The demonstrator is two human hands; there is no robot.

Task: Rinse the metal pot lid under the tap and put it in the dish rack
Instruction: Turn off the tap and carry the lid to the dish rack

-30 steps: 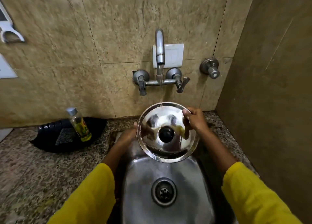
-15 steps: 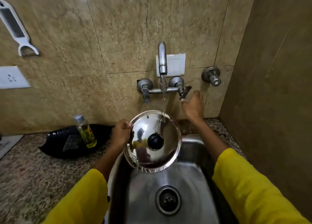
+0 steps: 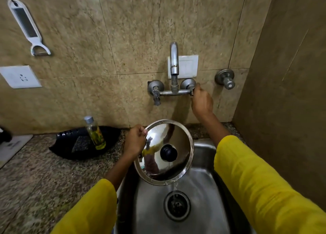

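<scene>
The round metal pot lid (image 3: 174, 133) with a black knob is tilted over the steel sink (image 3: 204, 156), water dripping from its lower rim toward the drain. My left hand (image 3: 135, 142) grips the lid's upper left rim. My right hand (image 3: 201, 100) is raised to the wall and closed around the right handle of the tap (image 3: 173, 66). No water stream shows under the spout. No dish rack is in view.
A small bottle of yellow liquid (image 3: 95, 133) stands on a black tray (image 3: 70, 145) on the speckled counter left of the sink. A peeler (image 3: 28, 27) and a socket (image 3: 20, 76) are on the tiled wall. A side wall closes off the right.
My right hand let go of the lid, rose to the tap's right handle and closed on it. The stream from the spout stopped. The lid shifted left, held by the left hand alone.
</scene>
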